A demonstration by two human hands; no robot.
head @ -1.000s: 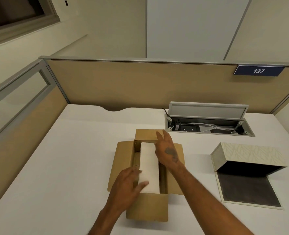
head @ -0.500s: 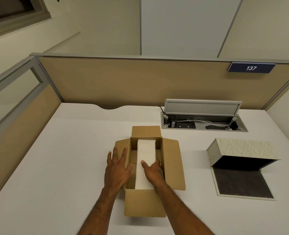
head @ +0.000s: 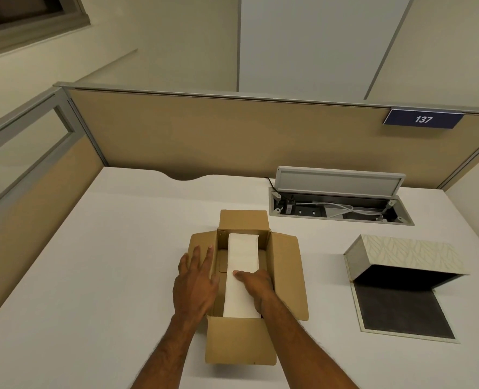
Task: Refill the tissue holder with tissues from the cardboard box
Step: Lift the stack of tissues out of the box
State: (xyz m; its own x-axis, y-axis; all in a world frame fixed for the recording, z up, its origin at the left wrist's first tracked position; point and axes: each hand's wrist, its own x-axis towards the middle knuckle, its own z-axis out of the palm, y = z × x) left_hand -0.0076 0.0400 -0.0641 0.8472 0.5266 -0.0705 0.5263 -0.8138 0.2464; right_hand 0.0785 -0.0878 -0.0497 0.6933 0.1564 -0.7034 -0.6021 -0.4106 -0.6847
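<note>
The right hand (head: 256, 287) reaches into the cardboard box (head: 286, 276), its fingers curled down over the right edge of the white tissue stack (head: 242, 276); their tips are hidden, so whether they grip cannot be told. The stack lies lengthwise inside the box (all four flaps folded out). The left hand (head: 194, 284) lies flat and spread, unclenched, on the left flap. Well to the right on the desk (head: 92, 276) stands the tissue holder (head: 401, 259), opened, its inside dark.
</note>
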